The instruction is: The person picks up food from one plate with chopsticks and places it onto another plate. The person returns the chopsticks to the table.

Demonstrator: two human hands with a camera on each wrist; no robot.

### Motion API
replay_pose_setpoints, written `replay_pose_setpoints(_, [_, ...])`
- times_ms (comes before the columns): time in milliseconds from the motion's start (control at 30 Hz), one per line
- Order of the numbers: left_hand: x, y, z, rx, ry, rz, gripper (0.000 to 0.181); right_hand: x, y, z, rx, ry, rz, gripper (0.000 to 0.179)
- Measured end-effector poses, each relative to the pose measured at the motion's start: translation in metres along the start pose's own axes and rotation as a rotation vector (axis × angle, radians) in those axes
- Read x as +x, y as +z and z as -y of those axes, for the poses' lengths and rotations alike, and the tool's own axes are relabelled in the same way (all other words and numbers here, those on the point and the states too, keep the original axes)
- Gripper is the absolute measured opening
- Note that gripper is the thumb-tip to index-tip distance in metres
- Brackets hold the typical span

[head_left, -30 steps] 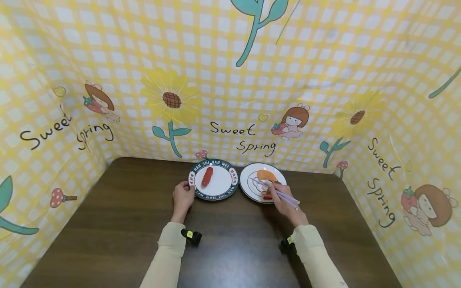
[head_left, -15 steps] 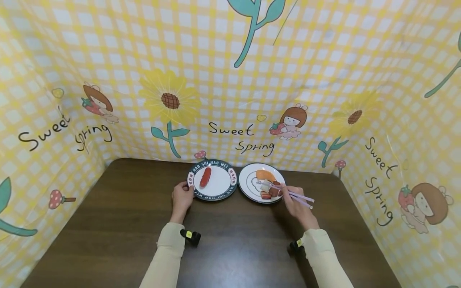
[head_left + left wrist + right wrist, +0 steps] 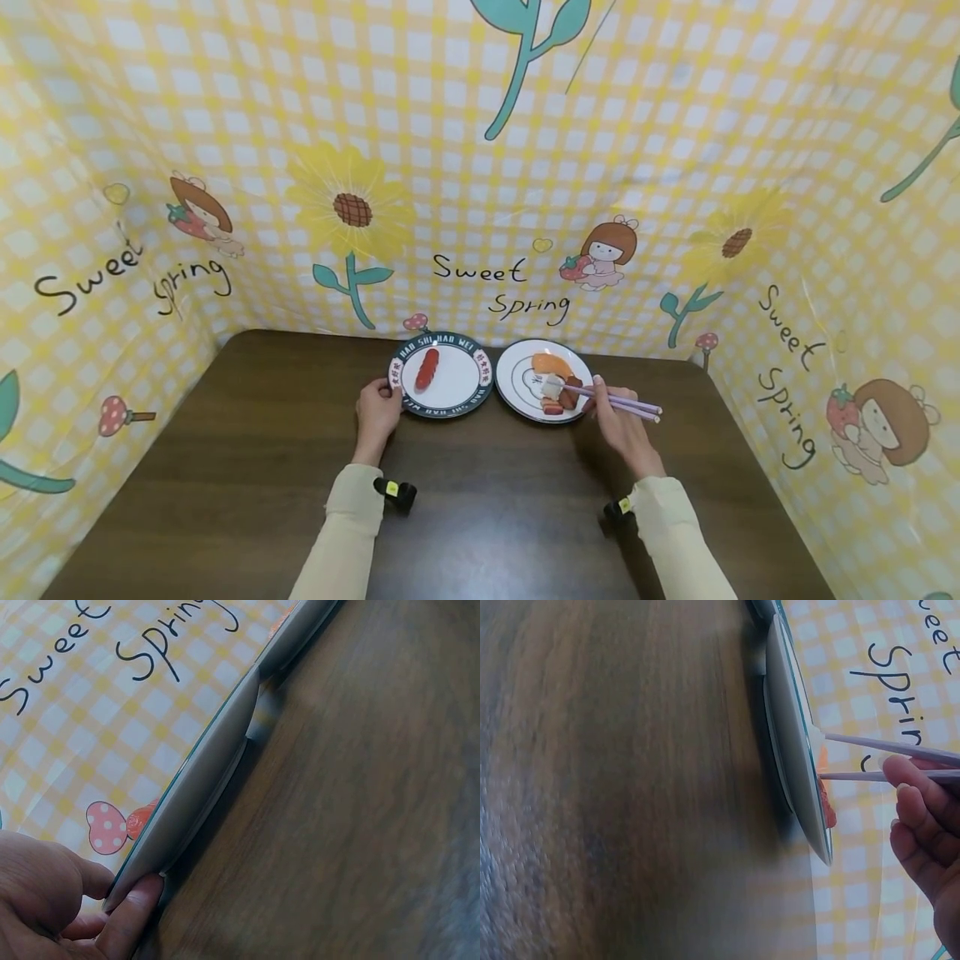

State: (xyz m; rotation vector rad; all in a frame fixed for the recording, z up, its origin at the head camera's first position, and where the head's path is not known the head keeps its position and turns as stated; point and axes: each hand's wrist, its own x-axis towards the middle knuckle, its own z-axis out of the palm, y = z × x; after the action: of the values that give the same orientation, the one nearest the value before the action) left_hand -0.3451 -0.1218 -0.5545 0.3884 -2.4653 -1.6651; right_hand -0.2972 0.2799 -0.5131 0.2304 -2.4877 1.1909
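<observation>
Three cameras are watching one worktop (image 3: 480,517): one high, two low.
The head view is looking forward and down from afar; close wrist views are facing the left plate (image 3: 457,382) and right plate (image 3: 516,375) nearly edge-on, all sharing both plates.

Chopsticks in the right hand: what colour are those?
The chopsticks are pale purple, seen best in the head view.

On the table (image 3: 480,517), the left plate (image 3: 459,377) bears a sausage (image 3: 427,370), the right plate (image 3: 516,377) several food pieces (image 3: 552,365).
</observation>
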Motion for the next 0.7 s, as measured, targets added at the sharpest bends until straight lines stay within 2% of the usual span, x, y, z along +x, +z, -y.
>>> replay_pose_setpoints(100, [0.0, 0.0, 0.001, 0.001, 0.002, 0.001, 0.041, 0.001, 0.001, 0.0, 0.0, 0.032, -0.008, 0.062])
replay_pose_setpoints(167, [0.0, 0.0, 0.001, 0.0, 0.0, 0.004, 0.041, 0.003, 0.002, 0.001, 0.003, 0.082, -0.002, 0.064])
replay_pose_setpoints(300, [0.002, 0.0, 0.001, -0.002, -0.003, 0.002, 0.041, 0.009, 0.003, 0.004, 0.021, 0.181, 0.04, 0.064])
replay_pose_setpoints(367, [0.003, 0.0, 0.001, -0.007, -0.001, -0.002, 0.04, 0.011, 0.003, 0.005, 0.024, 0.199, 0.072, 0.061])
replay_pose_setpoints(567, [0.002, 0.0, 0.002, -0.014, -0.006, -0.005, 0.04, 0.013, 0.006, 0.006, 0.027, 0.154, 0.144, 0.048])
replay_pose_setpoints(700, [0.001, 0.0, 0.002, -0.022, -0.011, 0.002, 0.041, 0.01, 0.01, 0.006, 0.048, 0.038, 0.186, 0.047])
